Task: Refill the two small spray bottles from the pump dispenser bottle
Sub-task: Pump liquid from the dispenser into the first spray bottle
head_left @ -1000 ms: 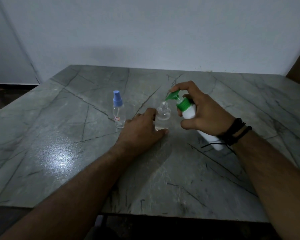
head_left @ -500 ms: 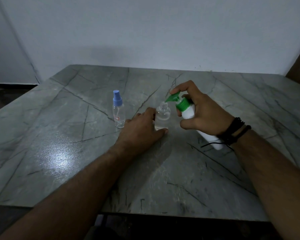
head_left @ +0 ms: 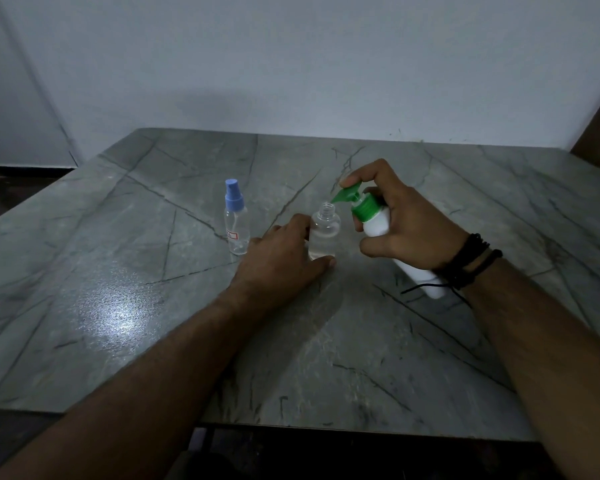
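A small clear bottle with no cap [head_left: 324,233] stands upright mid-table, its open neck showing. My left hand [head_left: 281,258] holds it by the lower body, thumb in front. My right hand [head_left: 406,223] grips a white pump dispenser bottle [head_left: 378,225] tilted toward the open bottle, with a finger on its green pump head [head_left: 349,197]. The pump's spout tip sits just over the open neck. A second clear spray bottle with a blue cap [head_left: 236,220] stands upright to the left, untouched.
The grey marbled table [head_left: 118,306] reaches a white wall at the back and ends at a dark front edge near me. Black bands circle my right wrist [head_left: 468,263]. A dark brown surface shows at the far right.
The pump head and my right hand shifted very slightly up and right; the spout stays over the open bottle. My left hand has not moved.
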The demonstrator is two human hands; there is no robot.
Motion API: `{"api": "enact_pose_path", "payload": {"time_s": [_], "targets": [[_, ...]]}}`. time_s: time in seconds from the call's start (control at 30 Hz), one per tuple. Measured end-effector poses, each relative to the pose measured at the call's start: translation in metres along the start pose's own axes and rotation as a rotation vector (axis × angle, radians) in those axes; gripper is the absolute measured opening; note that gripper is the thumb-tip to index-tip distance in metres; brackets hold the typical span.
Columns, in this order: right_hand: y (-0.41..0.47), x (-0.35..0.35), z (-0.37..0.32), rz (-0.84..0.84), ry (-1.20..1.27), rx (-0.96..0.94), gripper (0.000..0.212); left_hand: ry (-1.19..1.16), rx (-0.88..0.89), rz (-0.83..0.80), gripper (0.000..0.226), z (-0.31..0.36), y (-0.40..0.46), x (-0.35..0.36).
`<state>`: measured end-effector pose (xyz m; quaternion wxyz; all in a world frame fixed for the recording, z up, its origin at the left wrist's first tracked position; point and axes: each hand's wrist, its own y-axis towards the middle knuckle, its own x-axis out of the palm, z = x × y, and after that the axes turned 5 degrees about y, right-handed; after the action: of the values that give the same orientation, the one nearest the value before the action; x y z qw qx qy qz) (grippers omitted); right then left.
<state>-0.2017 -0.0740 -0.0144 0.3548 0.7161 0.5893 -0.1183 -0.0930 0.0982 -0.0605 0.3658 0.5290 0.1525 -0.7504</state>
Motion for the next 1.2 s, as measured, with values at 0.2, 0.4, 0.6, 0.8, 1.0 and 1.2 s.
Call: {"api": "enact_pose_path", "payload": {"time_s": [0.2,0.4,0.6,0.8,1.0,1.2], "targets": [[0.0003,0.001,0.0022,0.005,-0.002,-0.019,0.078,-0.009,0.003,-0.001,0.064,-0.0011,0.002,0.0014],[0.0016,0.0004,0.0012,-0.001,-0.014,-0.009,0.071,-0.011,0.002,0.006,0.064,-0.0006,0.0022,0.0014],[0.0006,-0.0001,0.003,0.009,0.002,-0.015,0.077,-0.013,0.006,0.006,0.064,0.0003,0.0005,0.0005],[0.0013,-0.0003,0.0019,-0.001,-0.005,-0.01,0.072,-0.013,-0.01,-0.005,0.063,0.001,0.0019,0.0007],[0.0005,-0.0003,0.0024,0.009,-0.011,-0.019,0.076,-0.008,-0.011,0.002,0.064,0.0012,0.0007,0.0001],[0.0008,-0.0002,0.0021,0.005,-0.015,-0.013,0.073,-0.001,-0.002,0.009,0.063,0.0013,-0.0002,0.0002]]}}
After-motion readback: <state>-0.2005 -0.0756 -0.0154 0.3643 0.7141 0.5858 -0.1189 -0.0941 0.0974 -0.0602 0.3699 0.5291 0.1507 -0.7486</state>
